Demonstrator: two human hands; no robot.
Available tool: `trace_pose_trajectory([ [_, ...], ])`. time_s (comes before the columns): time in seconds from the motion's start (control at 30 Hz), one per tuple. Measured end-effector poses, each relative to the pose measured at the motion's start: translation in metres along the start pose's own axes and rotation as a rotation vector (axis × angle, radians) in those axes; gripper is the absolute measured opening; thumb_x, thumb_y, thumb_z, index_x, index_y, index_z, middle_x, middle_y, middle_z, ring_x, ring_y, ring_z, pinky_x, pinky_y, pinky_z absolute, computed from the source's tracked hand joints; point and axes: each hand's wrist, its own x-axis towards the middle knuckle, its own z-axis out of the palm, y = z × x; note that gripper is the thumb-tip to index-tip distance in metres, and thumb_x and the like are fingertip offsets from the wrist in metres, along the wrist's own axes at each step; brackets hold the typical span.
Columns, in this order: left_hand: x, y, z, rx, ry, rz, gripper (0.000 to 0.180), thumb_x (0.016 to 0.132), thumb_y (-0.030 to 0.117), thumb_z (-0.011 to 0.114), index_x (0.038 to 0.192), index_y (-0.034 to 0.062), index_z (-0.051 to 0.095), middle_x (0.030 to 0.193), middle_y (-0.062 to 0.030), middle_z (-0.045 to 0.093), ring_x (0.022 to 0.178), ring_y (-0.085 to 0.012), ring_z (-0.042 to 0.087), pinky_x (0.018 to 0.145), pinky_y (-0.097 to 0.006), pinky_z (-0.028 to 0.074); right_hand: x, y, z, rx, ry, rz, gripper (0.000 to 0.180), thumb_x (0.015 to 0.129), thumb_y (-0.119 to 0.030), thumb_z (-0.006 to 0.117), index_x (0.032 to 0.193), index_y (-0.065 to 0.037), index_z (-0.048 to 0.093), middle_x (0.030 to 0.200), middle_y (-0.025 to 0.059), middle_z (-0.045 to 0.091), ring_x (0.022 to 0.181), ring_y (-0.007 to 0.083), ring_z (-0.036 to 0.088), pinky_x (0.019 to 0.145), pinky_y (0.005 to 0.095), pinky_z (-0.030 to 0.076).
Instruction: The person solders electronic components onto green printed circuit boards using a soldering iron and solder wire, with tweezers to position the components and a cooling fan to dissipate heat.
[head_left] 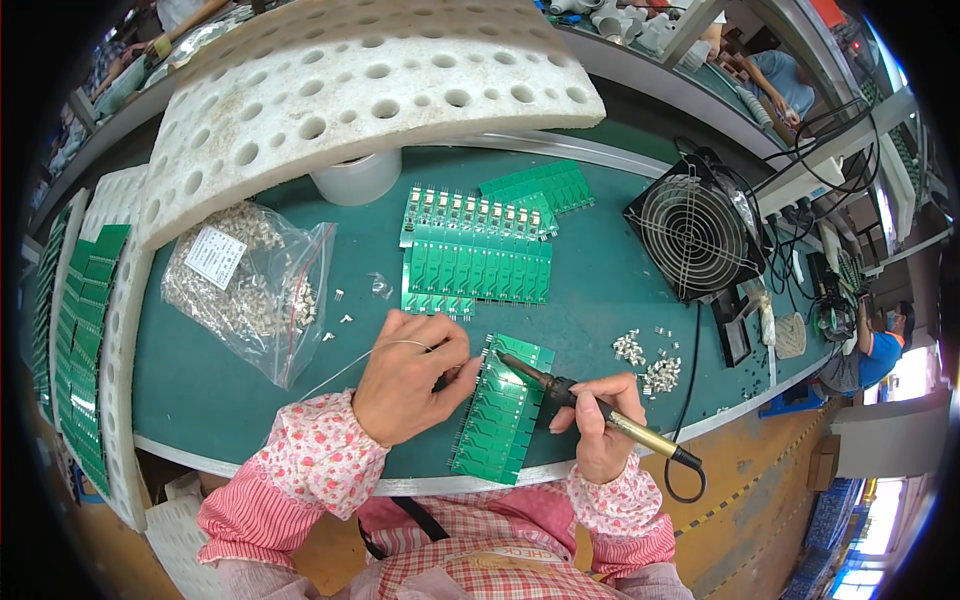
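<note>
Soldering iron (590,405) sits in the right hand (598,425), fingers wrapped round its yellow and black handle, its tip resting on the top edge of a green circuit panel (500,410) that lies tilted on the green bench (600,290) just in front of the person. The left hand (405,375) is closed narrowly, pinching a thin solder wire (345,368) whose end is hidden behind the fingers near the panel's top left edge; the fingertips rest beside the panel. The iron's black cord (690,400) loops off the bench edge at the right. Behind the hands lie more green panels (475,255), some fitted with rows of small pale parts. To the left, a clear bag (250,285) of small white connectors lies on the bench, with a few loose ones beside it. A small heap of white connectors (645,362) lies right of the panel. A black fan (695,235) stands at the far right. White foam trays (330,90) with round holes overhang the bench at the back, with a tape roll (357,180) under them. Upright green boards (85,340) fill a foam rack at the left.
</note>
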Motion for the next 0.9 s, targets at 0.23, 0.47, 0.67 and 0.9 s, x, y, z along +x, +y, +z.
trace_pose_trajectory([
  [0.23,0.000,0.000,0.000,0.013,-0.047,-0.011,0.011,0.081,0.011,0.070,0.077,0.0079,0.060,0.083,-0.0021,0.057,0.076,-0.0213,0.056,0.075,-0.037,0.038,0.001,-0.001,0.001,0.012,-0.022,0.014,0.012,0.093,-0.005,0.061,0.094,0.004,0.053,0.071,0.0114,0.067,0.059,0.0131,0.065,0.053,0.0251,0.053],
  [0.47,-0.001,0.000,0.001,0.023,-0.049,-0.020,0.010,0.081,0.011,0.070,0.079,0.0081,0.061,0.084,-0.0023,0.057,0.076,-0.0214,0.055,0.075,-0.037,0.038,0.002,-0.001,0.000,-0.011,-0.041,0.007,0.011,0.092,-0.005,0.061,0.094,0.004,0.053,0.070,0.0111,0.067,0.058,0.0126,0.065,0.053,0.0246,0.053],
  [0.67,0.000,0.001,0.001,0.028,-0.002,0.005,0.014,0.078,0.008,0.074,0.075,0.0083,0.060,0.081,-0.0012,0.058,0.068,-0.0195,0.052,0.069,-0.034,0.035,0.002,-0.002,0.000,-0.021,-0.044,-0.009,0.011,0.092,-0.005,0.061,0.094,0.004,0.054,0.070,0.0107,0.066,0.057,0.0122,0.064,0.053,0.0245,0.052],
  [0.9,-0.002,-0.001,-0.005,0.017,-0.001,0.021,0.013,0.079,0.007,0.072,0.075,0.0082,0.060,0.080,-0.0009,0.059,0.070,-0.0199,0.055,0.069,-0.034,0.036,-0.010,0.002,-0.004,0.034,0.089,-0.042,0.014,0.094,-0.008,0.057,0.095,0.004,0.051,0.072,0.0137,0.066,0.056,0.0135,0.064,0.053,0.0255,0.052],
])
